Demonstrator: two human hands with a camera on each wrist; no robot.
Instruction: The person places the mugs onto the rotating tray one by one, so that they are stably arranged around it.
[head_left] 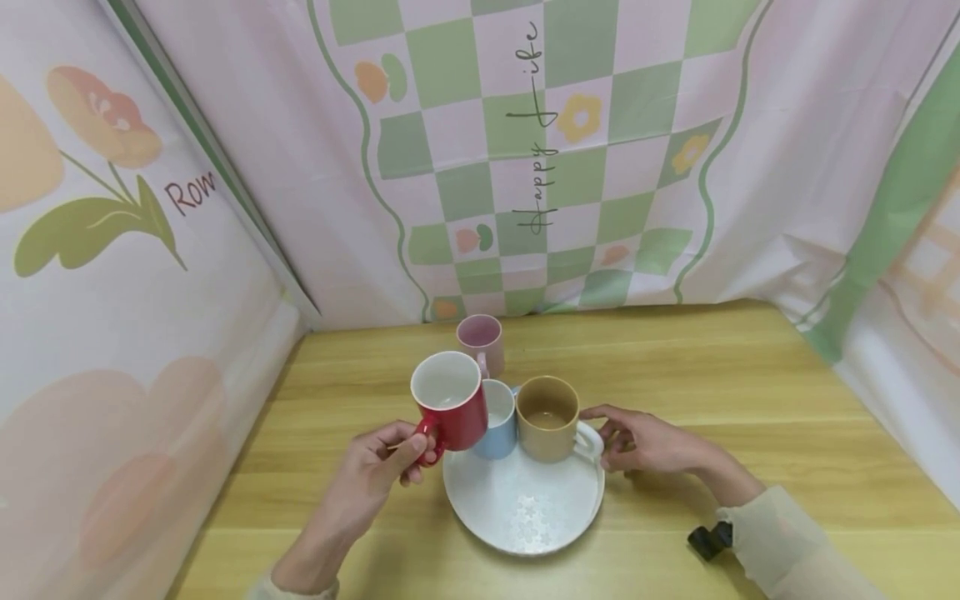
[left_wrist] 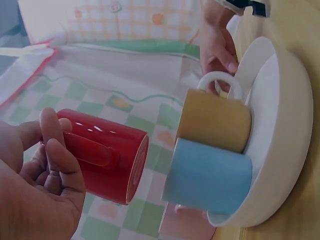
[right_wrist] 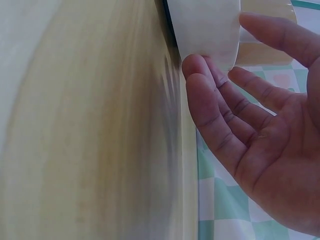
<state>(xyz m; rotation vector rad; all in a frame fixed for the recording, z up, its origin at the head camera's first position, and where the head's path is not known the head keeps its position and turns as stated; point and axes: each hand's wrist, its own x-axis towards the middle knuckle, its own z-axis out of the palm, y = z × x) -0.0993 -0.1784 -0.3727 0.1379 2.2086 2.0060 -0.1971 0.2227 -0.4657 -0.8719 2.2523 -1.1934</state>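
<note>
My left hand (head_left: 367, 471) grips a red mug (head_left: 465, 421), white inside, by its handle. The mug is held up over the left rear part of a round white dish (head_left: 498, 508). A light blue mug (left_wrist: 210, 176) and a tan mug (head_left: 547, 437) with a white handle stand side by side in the dish; in the head view the red mug partly covers the blue one. My right hand (head_left: 660, 442) is at the dish's right rim, close to the tan mug's handle. In the right wrist view its fingers (right_wrist: 215, 117) are loosely bent against the dish's outer wall.
A pink mug (head_left: 491, 354) stands on the wooden table (head_left: 360, 375) just behind the dish. A small black object (head_left: 708, 542) is beside the right sleeve. Patterned curtains (head_left: 510, 167) enclose the table at the back and sides.
</note>
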